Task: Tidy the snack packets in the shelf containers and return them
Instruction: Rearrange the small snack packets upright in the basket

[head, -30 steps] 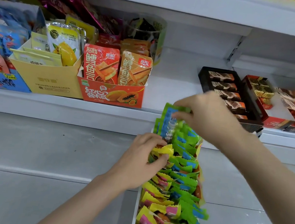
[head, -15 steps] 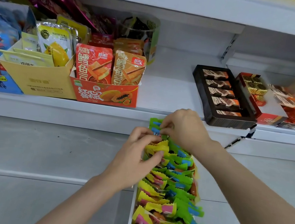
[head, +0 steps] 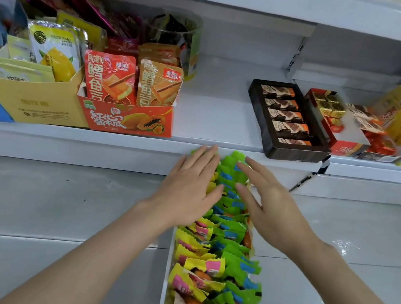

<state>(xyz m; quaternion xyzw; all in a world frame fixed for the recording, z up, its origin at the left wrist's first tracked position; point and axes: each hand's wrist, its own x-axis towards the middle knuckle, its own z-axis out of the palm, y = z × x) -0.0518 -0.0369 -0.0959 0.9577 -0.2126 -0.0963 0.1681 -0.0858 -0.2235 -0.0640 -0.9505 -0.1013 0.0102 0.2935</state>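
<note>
1. Snack packets (head: 213, 269), lower centre: yellow-pink left row, green-blue right row.
2. Tray (head: 166, 276): white.
3. Papaya box (head: 126, 119), centre left: orange-red.
4. Chocolate tray (head: 289, 120), upper right: dark brown.
5. Shelf (head: 216, 107): white.

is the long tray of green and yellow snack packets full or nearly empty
Full: green and yellow packets crowd the white tray along all its visible length, standing above its rim.
</note>
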